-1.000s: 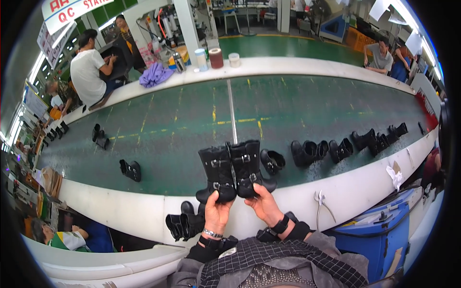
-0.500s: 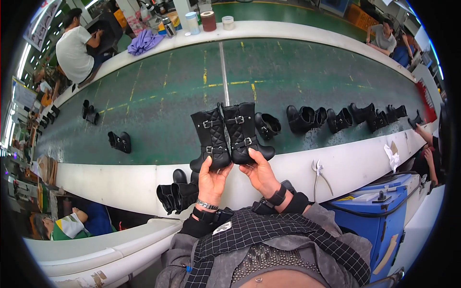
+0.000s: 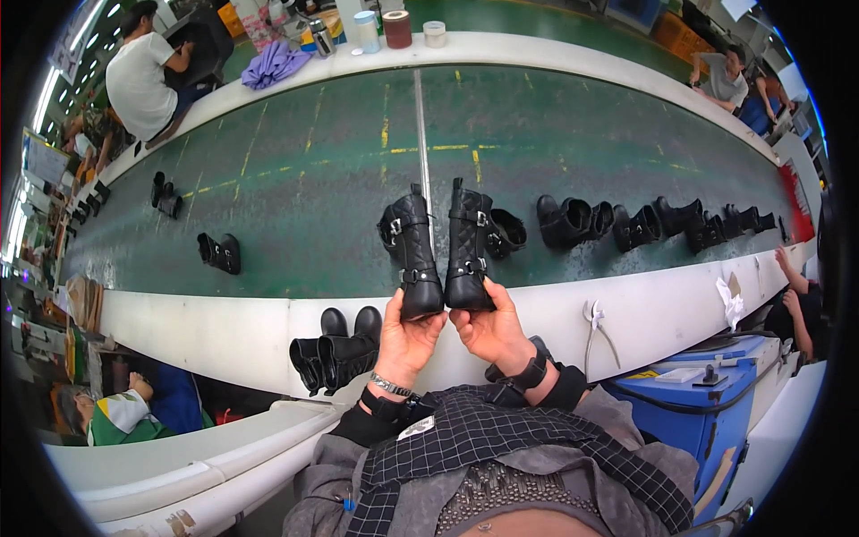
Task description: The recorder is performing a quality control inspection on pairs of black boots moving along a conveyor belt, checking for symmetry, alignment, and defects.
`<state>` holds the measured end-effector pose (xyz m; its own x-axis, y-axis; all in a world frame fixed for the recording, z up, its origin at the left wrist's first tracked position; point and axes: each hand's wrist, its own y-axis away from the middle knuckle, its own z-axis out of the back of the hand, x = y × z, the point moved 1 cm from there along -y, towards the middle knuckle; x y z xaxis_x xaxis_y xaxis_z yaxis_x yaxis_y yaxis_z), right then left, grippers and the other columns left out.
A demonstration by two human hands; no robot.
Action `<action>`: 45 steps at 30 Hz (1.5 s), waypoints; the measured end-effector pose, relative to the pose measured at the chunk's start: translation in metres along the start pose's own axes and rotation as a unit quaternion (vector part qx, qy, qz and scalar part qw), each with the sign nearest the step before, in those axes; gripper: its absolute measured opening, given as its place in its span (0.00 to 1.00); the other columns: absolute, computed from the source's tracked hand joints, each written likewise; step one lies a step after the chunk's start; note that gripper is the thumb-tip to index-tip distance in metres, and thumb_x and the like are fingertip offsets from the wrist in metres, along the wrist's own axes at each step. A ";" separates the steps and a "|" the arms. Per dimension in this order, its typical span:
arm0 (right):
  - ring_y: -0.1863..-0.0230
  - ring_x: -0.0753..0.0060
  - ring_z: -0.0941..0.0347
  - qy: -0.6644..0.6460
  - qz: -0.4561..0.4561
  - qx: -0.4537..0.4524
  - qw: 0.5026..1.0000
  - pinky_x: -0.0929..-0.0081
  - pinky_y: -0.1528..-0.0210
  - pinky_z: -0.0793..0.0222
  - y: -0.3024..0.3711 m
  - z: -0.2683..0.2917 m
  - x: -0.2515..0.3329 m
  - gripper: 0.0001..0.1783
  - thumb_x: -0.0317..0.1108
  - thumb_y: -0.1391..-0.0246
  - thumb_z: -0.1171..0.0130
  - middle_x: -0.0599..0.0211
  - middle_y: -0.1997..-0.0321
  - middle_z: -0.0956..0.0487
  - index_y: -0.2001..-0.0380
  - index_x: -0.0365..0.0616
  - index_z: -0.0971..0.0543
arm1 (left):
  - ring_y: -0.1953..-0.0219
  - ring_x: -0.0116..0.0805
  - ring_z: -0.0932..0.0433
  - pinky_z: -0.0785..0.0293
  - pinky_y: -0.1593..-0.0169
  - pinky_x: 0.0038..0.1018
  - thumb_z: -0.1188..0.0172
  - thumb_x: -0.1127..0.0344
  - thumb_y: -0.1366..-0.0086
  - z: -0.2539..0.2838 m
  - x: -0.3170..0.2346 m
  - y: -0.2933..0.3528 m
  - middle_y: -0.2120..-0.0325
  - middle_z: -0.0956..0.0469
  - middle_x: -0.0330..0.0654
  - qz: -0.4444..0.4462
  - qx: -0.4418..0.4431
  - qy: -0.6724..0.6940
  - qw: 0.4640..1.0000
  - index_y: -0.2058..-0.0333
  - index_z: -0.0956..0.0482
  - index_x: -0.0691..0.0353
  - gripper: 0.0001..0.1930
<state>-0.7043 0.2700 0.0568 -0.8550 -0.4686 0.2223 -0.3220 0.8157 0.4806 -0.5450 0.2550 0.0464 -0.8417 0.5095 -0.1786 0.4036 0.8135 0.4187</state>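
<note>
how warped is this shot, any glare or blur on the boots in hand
Head view: strong fisheye, so the green conveyor belt and its white edge bow, with black corners. The left boot and right boot sit sharp near centre with small highlights on the leather; bright light washes the upper left rim.

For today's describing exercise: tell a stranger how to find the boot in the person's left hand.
Start at the long green conveyor belt with its white near edge. At the middle of that edge, two hands lift a pair of black buckled boots upright. The left hand grips the left boot by its sole; unlike the right boot, its shaft tilts left.
</note>
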 end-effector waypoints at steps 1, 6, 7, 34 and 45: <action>0.73 0.76 0.27 -0.016 -0.021 -0.001 1.000 0.83 0.76 0.28 0.001 0.006 -0.001 0.26 0.56 0.53 0.41 0.66 0.69 0.25 0.63 0.44 0.25 | 0.70 0.43 0.21 0.17 0.65 0.30 0.41 0.48 0.42 0.002 0.004 -0.001 0.71 0.23 0.45 0.020 -0.014 0.005 1.000 0.65 0.24 0.65 0.22; 0.75 0.75 0.27 -0.096 -0.053 -0.021 0.994 0.85 0.79 0.31 0.005 0.024 -0.011 0.26 0.57 0.52 0.43 0.62 0.68 0.24 0.62 0.46 0.24 | 0.70 0.44 0.20 0.16 0.67 0.26 0.42 0.47 0.43 0.020 0.017 -0.005 0.69 0.24 0.51 0.078 -0.019 0.048 0.996 0.63 0.26 0.71 0.26; 0.75 0.75 0.27 -0.099 -0.052 -0.027 0.993 0.85 0.79 0.31 0.007 0.027 -0.012 0.26 0.57 0.52 0.43 0.62 0.68 0.24 0.62 0.46 0.24 | 0.69 0.44 0.20 0.17 0.67 0.26 0.42 0.46 0.43 0.024 0.020 -0.006 0.69 0.24 0.50 0.092 -0.021 0.053 0.994 0.63 0.25 0.68 0.25; 0.78 0.81 0.31 -0.140 -0.064 -0.058 0.986 0.89 0.82 0.39 0.009 0.058 -0.016 0.31 0.61 0.55 0.43 0.60 0.68 0.26 0.63 0.42 0.26 | 0.69 0.44 0.22 0.18 0.70 0.22 0.42 0.47 0.42 0.030 0.037 -0.010 0.68 0.25 0.50 0.113 -0.026 0.084 0.990 0.63 0.25 0.68 0.25; 0.79 0.81 0.35 -0.311 -0.077 0.087 0.943 0.87 0.82 0.39 0.019 0.060 -0.012 0.29 0.54 0.61 0.36 0.60 0.63 0.32 0.64 0.41 0.27 | 0.72 0.37 0.23 0.21 0.72 0.19 0.42 0.46 0.44 0.035 0.042 -0.015 0.70 0.25 0.52 0.164 -0.019 0.140 0.976 0.64 0.25 0.68 0.26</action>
<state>-0.7247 0.3113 0.0118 -0.8483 -0.3406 -0.4055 -0.4776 0.8229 0.3078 -0.5738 0.2745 0.0011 -0.7366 0.6402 0.2183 0.6588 0.6059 0.4459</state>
